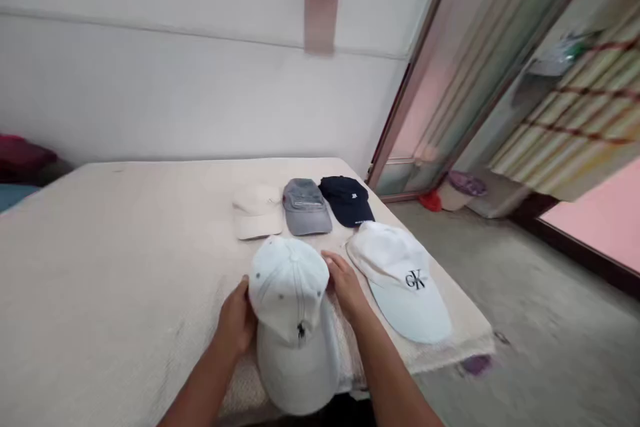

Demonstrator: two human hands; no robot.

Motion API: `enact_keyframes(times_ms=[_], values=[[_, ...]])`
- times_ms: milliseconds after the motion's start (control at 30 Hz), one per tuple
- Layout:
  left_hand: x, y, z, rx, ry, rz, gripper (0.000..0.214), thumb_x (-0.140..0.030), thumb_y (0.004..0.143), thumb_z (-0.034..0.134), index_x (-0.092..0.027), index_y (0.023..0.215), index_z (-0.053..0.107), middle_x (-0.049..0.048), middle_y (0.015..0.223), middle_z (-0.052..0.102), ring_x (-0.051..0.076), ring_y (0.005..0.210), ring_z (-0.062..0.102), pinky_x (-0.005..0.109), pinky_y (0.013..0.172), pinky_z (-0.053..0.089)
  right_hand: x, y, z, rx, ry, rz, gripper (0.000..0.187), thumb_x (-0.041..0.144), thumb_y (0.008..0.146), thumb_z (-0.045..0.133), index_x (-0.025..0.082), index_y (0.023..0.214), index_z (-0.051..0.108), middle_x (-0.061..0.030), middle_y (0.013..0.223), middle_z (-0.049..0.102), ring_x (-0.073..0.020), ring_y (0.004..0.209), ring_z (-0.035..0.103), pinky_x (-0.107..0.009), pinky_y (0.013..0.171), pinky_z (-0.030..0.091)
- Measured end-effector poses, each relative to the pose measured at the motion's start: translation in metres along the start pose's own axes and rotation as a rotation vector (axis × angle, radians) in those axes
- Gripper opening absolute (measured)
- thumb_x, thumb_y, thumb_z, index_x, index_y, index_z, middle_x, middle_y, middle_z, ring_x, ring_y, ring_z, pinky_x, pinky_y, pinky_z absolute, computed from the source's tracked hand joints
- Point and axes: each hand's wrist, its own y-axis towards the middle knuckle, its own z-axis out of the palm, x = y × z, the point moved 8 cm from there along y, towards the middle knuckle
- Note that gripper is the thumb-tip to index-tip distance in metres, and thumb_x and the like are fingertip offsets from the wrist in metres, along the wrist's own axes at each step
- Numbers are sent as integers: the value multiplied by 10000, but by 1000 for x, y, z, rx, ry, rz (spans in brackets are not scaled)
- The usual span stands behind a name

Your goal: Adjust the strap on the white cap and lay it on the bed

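From my end I see the bare left hand (pixel 237 317) with its fingers curled against one side of a white fabric baseball cap with a small dark emblem (pixel 294 310), and the bare right hand (pixel 346 283) with its fingers grasping the other side. The cap sits between them, crown away from me, brim pointing back past the wrists. Just right of the right fingers I have a white cap with dark lettering and a pale brim (pixel 400 280), lying flat. Beyond the fingertips, side by side, lie a cream cap (pixel 257 213), a grey cap (pixel 306 208) and a navy-blue cap (pixel 347 201). A cream woven cover (pixel 125 280) spreads left of the left fingers.
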Motion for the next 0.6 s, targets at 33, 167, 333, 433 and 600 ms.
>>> enact_keyframes(times_ms=[33, 167, 333, 433, 600], values=[[-1, -3, 2, 32, 0, 10, 287, -367, 784, 612, -125, 932, 657, 97, 914, 700, 214, 846, 641, 310, 735, 510, -2, -1, 0, 3, 11, 11, 300, 271, 651, 694, 154, 928, 690, -27, 796, 692, -122, 590, 588, -222, 538, 447], [-6, -15, -4, 32, 1, 98, 281, -356, 794, 606, -139, 968, 646, 119, 1026, 683, 245, 946, 638, 349, 803, 507, -10, -3, -5, 1, 65, 46, 311, 244, 642, 678, 124, 928, 658, -39, 705, 676, -153, 627, 623, -244, 572, 484], [-2, -30, -34, -84, 18, 250, 255, -310, 821, 579, -139, 1005, 621, 136, 1081, 656, 232, 1011, 632, 400, 950, 457, -16, -6, -19, -50, 131, 53, 283, 185, 574, 710, 116, 836, 629, -61, 715, 687, -157, 634, 647, -247, 596, 521], [3, -36, -42, -92, 24, 266, 234, -288, 835, 548, -134, 996, 617, 147, 1106, 645, 229, 1054, 617, 397, 972, 451, -19, -9, -26, -94, 181, 28, 253, 173, 553, 700, 132, 785, 609, -41, 678, 673, -154, 623, 649, -250, 593, 538], [-1, -44, -51, -121, 15, 268, 190, -230, 800, 544, -121, 933, 625, 160, 1049, 659, 238, 1037, 627, 395, 931, 486, -23, -21, -31, -177, 228, -21, 248, 147, 537, 685, 154, 758, 576, -5, 639, 653, -130, 608, 643, -235, 593, 555]])
